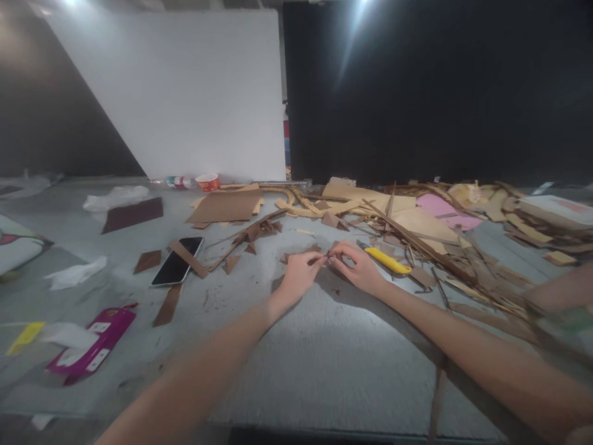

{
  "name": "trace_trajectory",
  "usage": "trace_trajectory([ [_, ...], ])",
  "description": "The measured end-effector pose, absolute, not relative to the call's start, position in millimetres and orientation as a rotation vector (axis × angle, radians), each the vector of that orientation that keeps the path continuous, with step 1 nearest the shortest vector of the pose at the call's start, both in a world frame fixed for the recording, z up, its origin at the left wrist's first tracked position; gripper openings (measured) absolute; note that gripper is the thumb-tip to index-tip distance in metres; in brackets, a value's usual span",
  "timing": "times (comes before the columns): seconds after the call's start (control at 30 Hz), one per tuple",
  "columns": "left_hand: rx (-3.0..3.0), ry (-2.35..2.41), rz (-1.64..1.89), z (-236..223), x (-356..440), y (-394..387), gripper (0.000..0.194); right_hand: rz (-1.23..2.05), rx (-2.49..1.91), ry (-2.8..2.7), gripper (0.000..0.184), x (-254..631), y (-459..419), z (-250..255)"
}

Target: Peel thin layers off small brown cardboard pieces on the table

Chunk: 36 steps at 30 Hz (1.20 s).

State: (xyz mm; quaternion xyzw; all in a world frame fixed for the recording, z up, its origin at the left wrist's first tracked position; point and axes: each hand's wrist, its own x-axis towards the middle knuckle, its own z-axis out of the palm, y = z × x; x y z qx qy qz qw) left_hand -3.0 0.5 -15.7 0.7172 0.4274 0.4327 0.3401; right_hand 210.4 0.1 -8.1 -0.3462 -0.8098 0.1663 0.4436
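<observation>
My left hand (301, 272) and my right hand (356, 266) meet above the middle of the grey table, fingertips almost touching. Each one pinches at a tiny dark brown piece (328, 254), too small and blurred to name. A yellow-handled cutter (388, 261) lies just right of my right hand. Brown scraps (252, 233) are spread to the left of my hands, and a few more lie partly hidden behind my fingers. A small dark crumb (336, 292) is on the table below my hands.
At left lie a phone (174, 267) with brown strips over and under it, a purple tissue pack (99, 340) and a dark sheet (133, 214). A paper cup (207, 182) stands at the back. Strips and pink sheet (447, 211) pile up at right, near another person's blurred arm (563, 287).
</observation>
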Motion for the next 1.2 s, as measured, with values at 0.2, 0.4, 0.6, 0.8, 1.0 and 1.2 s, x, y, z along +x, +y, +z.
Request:
trace_trajectory([
  [0.2, 1.674, 1.014, 1.09, -19, -6, 10, 0.054, 0.401, -0.872, -1.994, 0.023, 211, 1, -10],
  [0.4, 1.518, 1.001, 1.063, -16, -10, 13, 0.056, 0.505, -0.793, -1.989, 0.024, 212, 0, -7],
  [0.6, 1.487, 1.014, 1.122, -21, -10, 16, 0.056, 0.59, -0.802, -2.002, 0.028, 212, 0, -4],
  [0.8, 1.442, 1.06, 1.188, -19, -6, 13, 0.056, 0.595, -0.805, -1.956, 0.027, 215, -1, -5],
  [1.0, 1.493, 1.083, 1.184, -13, -5, 6, 0.056, 0.572, -0.949, -1.874, 0.028, 216, 2, -8],
  [1.2, 1.666, 1.026, 1.118, -16, -1, 3, 0.06, 0.678, -0.964, -1.926, 0.031, 213, 0, -4],
])
